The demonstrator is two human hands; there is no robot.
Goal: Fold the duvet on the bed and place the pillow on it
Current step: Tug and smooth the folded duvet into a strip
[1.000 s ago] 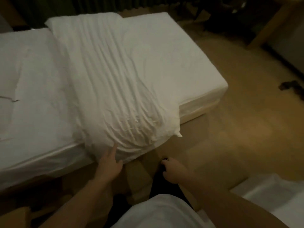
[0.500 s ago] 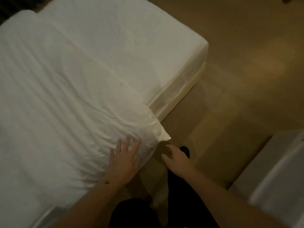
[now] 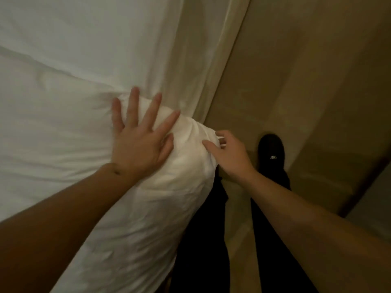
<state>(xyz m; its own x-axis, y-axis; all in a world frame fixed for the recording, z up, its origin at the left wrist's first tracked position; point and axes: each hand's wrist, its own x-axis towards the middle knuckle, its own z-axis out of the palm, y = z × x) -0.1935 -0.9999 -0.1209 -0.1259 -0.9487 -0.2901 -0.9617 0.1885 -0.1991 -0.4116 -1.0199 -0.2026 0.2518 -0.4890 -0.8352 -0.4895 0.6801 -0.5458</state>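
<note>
The white duvet point(image 3: 63, 134) covers the left of the view, lying folded lengthwise on the bed point(image 3: 127, 39). Its near corner bulges over the bed's edge toward me. My left hand point(image 3: 139, 142) lies flat on that corner with fingers spread, pressing the fabric. My right hand point(image 3: 228, 153) is at the corner's tip, thumb and fingers closing on the fabric's edge. No pillow is in view.
The bed's side panel point(image 3: 203, 66) drops to a tan carpet floor point(image 3: 306, 81) on the right. My dark trouser legs and a black shoe point(image 3: 271, 151) stand close against the bed. A pale object's edge shows at the lower right.
I have leaned in close over the duvet's corner. My left hand slid further onto the corner, and my right hand rose from beside the bed to take the corner's tip.
</note>
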